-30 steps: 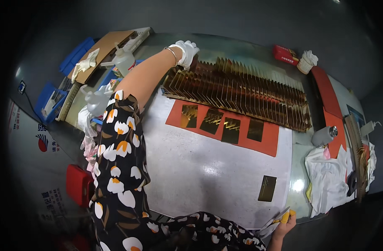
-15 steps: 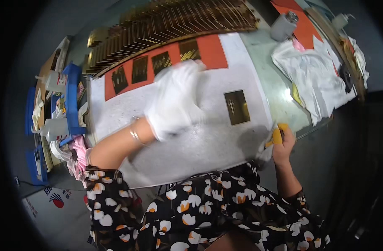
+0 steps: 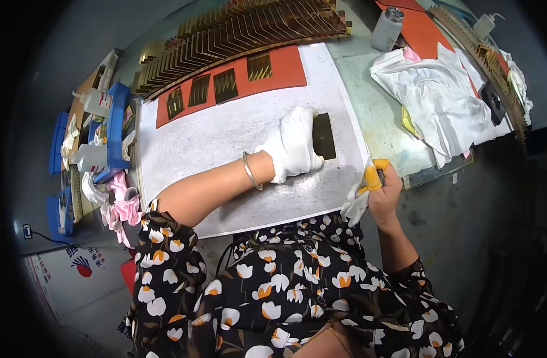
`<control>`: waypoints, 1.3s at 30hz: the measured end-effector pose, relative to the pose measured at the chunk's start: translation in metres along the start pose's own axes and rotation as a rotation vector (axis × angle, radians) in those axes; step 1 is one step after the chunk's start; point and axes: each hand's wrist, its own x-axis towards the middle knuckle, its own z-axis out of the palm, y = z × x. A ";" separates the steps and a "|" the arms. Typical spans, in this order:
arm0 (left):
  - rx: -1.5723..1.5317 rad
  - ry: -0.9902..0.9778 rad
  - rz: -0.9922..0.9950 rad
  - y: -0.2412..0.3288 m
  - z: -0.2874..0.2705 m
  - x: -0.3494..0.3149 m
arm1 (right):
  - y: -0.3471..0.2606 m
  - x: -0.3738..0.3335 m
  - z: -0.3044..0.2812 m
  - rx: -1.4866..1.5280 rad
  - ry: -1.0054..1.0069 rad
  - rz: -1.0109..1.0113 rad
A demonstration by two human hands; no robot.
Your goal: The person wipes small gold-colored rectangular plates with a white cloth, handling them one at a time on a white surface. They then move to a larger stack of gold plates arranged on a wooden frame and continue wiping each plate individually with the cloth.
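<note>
My left hand (image 3: 291, 145), in a white glove, spans the left side of a dark, shiny rectangular plate (image 3: 324, 137), with fingertips at its far corner and thumb at its near corner. The plate lies on or just over a white sheet (image 3: 237, 197); which one, I cannot tell. At the table's near right edge, my right hand (image 3: 385, 192) is closed on a bunched white cloth (image 3: 354, 201). Yellow finger covers (image 3: 373, 175) show on that hand. Beyond my left hand, several similar plates (image 3: 225, 86) lie in a row on an orange-red mat (image 3: 278, 79).
A long rack (image 3: 249, 45) of upright brass-coloured plates stands at the back. On the right are a grey bottle (image 3: 387, 28) and a rumpled white cloth (image 3: 428, 95). Blue trays (image 3: 117, 131), squeeze bottles (image 3: 89, 158) and pink cloth (image 3: 125, 206) line the left.
My left hand has moved right and nearer, from beside the mat to the single plate. My right hand still holds the white cloth. The whole view has shifted slightly.
</note>
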 end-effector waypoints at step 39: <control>0.546 0.588 -0.040 -0.282 -0.271 0.047 | 0.015 -0.005 0.002 -0.196 0.088 0.143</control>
